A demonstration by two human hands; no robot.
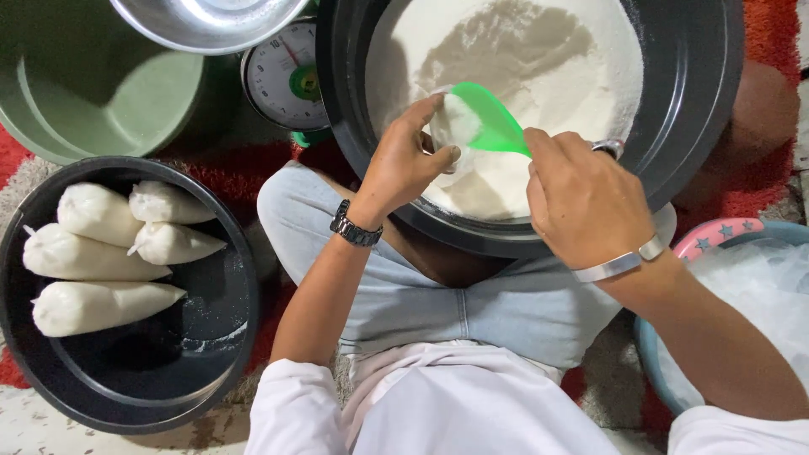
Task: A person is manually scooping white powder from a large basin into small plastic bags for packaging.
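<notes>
Scooping white powder into a small bag over the big basin.

We hold the green scoop (493, 126) in our right hand (581, 198), fingers curled tight round its handle, and tip it toward a small clear bag (451, 126) that our left hand (409, 160) pinches open at the mouth, right over the black basin (691, 101) of white powder (522, 50), so spills fall back in. We count four filled bags (97, 261) lying in one black tub (152, 379) on our left, one kitchen scale (282, 80), one empty green tub (93, 101).
</notes>
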